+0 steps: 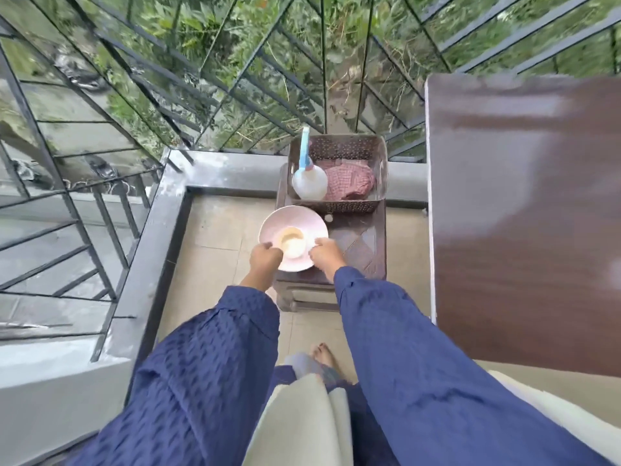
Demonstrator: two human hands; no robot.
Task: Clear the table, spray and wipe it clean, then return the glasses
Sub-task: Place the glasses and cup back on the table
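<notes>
A pink plate [295,218] with a small cup [293,243] on it hangs over the front left of a low brown stool [361,243]. My left hand [265,258] grips the plate's left rim and my right hand [326,253] grips its right rim. Behind the plate, a brown perforated basket [339,206] on the stool holds a white spray bottle [309,183] with a blue nozzle and a red checked cloth [351,183]. The dark brown table [524,210] fills the right side, with nothing on the part I see.
A black metal railing [134,105] and a grey parapet [158,213] bound the balcony at left and ahead. Beige floor tiles [215,260] lie between the parapet and the stool. My bare foot [324,353] shows below the stool.
</notes>
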